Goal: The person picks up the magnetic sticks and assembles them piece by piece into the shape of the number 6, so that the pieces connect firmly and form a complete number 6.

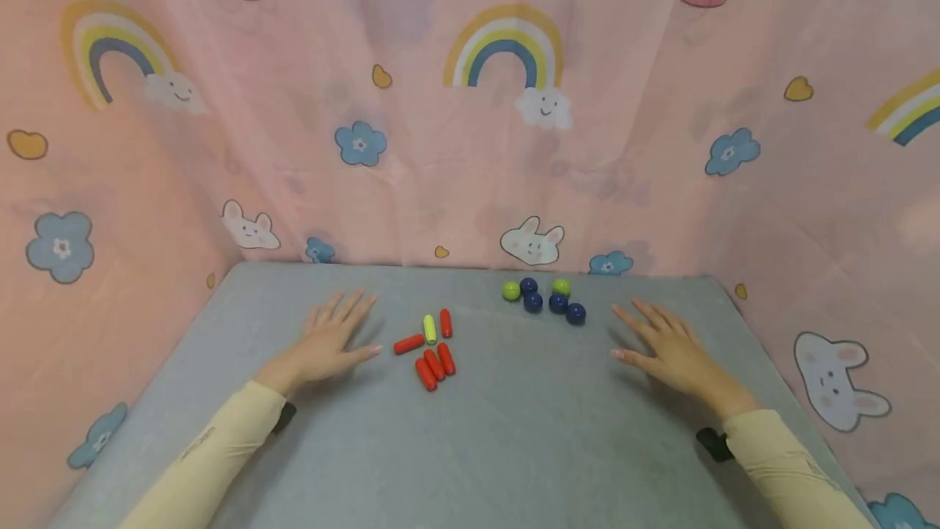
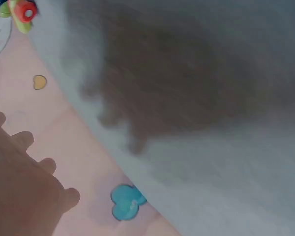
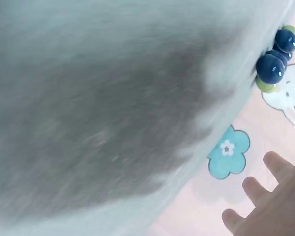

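Note:
My left hand [image 1: 326,347] hovers palm down over the left part of the grey table, fingers spread and holding nothing. Just right of its thumb lie several red cylinders [image 1: 409,344], with one yellow-green cylinder [image 1: 429,329] among them. On the other side, my right hand [image 1: 673,355] is also spread above the table with nothing in it. To the left of its fingertips, near the back edge, sit several dark blue balls [image 1: 576,313] and two green balls [image 1: 511,291]. In the right wrist view the blue balls [image 3: 271,68] show beyond the fingers.
A grey cloth covers the table [image 1: 514,447]. Behind it and along both sides hangs a pink curtain [image 1: 433,186] printed with rainbows, rabbits and flowers. Shadows of both hands fall on the cloth.

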`<state>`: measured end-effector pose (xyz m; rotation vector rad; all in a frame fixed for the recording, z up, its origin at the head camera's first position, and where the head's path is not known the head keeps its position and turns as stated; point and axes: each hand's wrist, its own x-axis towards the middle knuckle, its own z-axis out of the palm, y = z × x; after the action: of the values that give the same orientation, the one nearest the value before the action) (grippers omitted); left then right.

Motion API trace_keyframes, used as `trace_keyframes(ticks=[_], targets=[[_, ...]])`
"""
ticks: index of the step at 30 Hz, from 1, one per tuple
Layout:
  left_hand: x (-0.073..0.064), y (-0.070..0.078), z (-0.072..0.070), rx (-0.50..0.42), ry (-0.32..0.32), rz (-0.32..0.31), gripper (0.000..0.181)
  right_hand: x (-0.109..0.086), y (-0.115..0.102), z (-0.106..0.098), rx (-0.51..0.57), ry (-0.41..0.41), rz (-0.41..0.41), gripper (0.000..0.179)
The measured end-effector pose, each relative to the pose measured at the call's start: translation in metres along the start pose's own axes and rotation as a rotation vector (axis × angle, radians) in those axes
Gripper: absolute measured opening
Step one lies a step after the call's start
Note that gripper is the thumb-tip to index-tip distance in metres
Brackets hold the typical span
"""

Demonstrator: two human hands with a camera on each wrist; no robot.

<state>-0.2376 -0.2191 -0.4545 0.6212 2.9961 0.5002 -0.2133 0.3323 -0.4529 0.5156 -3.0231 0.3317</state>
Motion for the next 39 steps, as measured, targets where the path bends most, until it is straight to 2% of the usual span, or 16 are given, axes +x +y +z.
trace_keyframes(ticks=[4,10,16,20,25,29,32,39], targets=[[0.011,0.007,-0.001,-0.101,0.008,0.024,0.084,0.013,-0.001,-0.002,0.064,-0.004,0.011,0.075],[0.024,0.019,-0.003,-0.2,0.023,0.009,0.069,0.036,-0.002,-0.004,0.231,-0.017,0.044,0.072],[0.039,0.034,-0.002,-0.35,0.052,-0.03,0.038,0.061,-0.002,-0.002,0.384,-0.017,0.081,0.068],[0.048,0.045,0.004,-0.386,0.061,-0.086,0.024,0.076,-0.002,0.003,0.445,-0.004,0.113,0.064],[0.055,0.055,0.015,-0.403,0.071,-0.176,0.023,0.094,-0.006,0.005,0.505,0.003,0.157,0.056],[0.06,0.061,0.021,-0.405,0.052,-0.278,0.028,0.108,-0.01,0.009,0.55,0.013,0.173,0.05],[0.063,0.064,0.025,-0.396,0.034,-0.324,0.029,0.116,-0.013,0.013,0.566,0.028,0.18,0.047],[0.069,0.067,0.035,-0.403,0.01,-0.316,0.04,0.124,-0.016,0.022,0.602,0.036,0.218,0.044]])
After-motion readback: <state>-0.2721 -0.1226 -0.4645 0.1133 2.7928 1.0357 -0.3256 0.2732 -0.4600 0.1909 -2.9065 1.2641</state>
